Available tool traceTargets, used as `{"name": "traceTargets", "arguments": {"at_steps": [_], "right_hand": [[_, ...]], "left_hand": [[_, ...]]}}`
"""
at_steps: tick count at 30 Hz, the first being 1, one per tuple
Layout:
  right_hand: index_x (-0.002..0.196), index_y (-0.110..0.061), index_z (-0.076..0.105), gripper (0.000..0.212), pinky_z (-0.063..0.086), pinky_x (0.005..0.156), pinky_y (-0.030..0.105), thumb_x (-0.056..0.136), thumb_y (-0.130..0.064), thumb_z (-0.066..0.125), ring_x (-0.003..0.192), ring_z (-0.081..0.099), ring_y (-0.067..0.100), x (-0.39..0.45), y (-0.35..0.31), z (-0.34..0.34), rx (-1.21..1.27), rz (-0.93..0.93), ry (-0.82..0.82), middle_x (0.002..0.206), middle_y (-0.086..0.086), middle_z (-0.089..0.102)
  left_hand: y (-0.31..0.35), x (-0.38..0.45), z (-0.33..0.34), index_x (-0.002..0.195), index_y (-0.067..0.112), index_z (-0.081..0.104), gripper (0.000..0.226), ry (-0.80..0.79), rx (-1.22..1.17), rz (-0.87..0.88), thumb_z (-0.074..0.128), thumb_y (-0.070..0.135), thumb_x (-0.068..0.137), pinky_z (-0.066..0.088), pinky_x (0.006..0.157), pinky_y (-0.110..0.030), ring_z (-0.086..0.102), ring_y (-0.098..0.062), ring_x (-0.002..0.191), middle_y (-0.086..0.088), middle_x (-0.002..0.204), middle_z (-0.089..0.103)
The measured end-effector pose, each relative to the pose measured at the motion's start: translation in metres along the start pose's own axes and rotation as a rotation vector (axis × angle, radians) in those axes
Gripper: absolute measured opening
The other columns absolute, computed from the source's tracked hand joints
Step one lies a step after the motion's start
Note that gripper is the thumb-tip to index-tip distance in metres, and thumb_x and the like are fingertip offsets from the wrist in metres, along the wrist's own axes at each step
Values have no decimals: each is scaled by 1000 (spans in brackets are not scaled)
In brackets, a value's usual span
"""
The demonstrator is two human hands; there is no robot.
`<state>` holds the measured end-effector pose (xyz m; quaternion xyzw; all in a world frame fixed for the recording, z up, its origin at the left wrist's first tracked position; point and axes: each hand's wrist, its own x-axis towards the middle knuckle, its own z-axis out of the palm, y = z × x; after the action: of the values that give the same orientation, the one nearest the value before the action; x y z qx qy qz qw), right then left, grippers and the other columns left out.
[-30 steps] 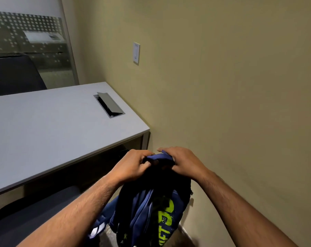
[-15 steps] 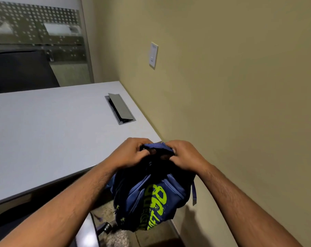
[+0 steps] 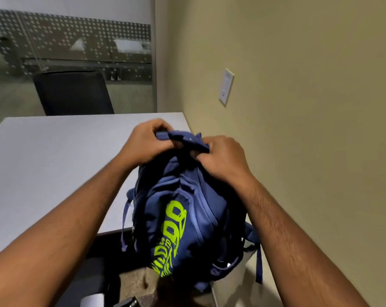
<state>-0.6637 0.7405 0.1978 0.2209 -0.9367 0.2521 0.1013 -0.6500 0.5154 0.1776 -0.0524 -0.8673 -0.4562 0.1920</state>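
Note:
A blue backpack (image 3: 187, 209) with yellow-green lettering hangs in the air at the near right corner of a grey desk (image 3: 55, 165). My left hand (image 3: 147, 142) grips the left end of its top handle, fingers curled round the strap. My right hand (image 3: 220, 160) grips the right end of the same handle. The bag's upper part is level with the desk top and its bottom hangs below the desk edge. Loose straps dangle on both sides of the bag.
A beige wall (image 3: 309, 129) runs close along the right, with a white wall plate (image 3: 226, 87). A dark office chair (image 3: 73, 93) stands behind the desk, in front of a dotted glass partition (image 3: 72, 45). Carpet floor (image 3: 134, 282) and a chair base lie below.
Both hands have lifted the backpack from down near the floor up to desk height. The view has swung so the desk's far end and chair come into sight.

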Motion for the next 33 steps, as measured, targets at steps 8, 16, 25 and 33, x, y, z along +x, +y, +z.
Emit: {"name": "traceTargets", "arguments": {"at_steps": [8, 16, 25, 33], "right_hand": [[77, -13, 71, 24, 43, 57, 36, 77, -36, 73, 67, 64, 26, 115, -8, -61, 216, 46, 177, 60, -2, 61], [59, -16, 57, 28, 43, 57, 36, 75, -33, 73, 54, 54, 20, 181, 11, -46, 502, 239, 178, 49, -8, 53], [83, -13, 73, 27, 61, 75, 50, 77, -39, 71, 77, 71, 31, 221, 78, 18, 533, 458, 158, 79, 5, 75], [72, -24, 62, 27, 34, 52, 29, 96, -38, 64, 64, 60, 18, 224, 135, 65, 349, 524, 207, 69, -6, 64]], "left_hand": [[27, 115, -8, 111, 12, 72, 23, 213, -3, 115, 71, 30, 96, 51, 84, -23, 62, 0, 87, -2, 102, 73], [26, 195, 12, 123, 18, 70, 33, 188, 5, 119, 59, 39, 100, 53, 100, -36, 68, -8, 111, 6, 115, 75], [-33, 256, 80, 123, 18, 65, 39, -74, 179, -43, 47, 47, 103, 48, 102, -53, 62, -37, 119, -12, 123, 71], [-78, 263, 147, 158, 7, 35, 58, -193, 77, -112, 49, 32, 108, 29, 119, -35, 39, -28, 149, -14, 163, 40]]}}
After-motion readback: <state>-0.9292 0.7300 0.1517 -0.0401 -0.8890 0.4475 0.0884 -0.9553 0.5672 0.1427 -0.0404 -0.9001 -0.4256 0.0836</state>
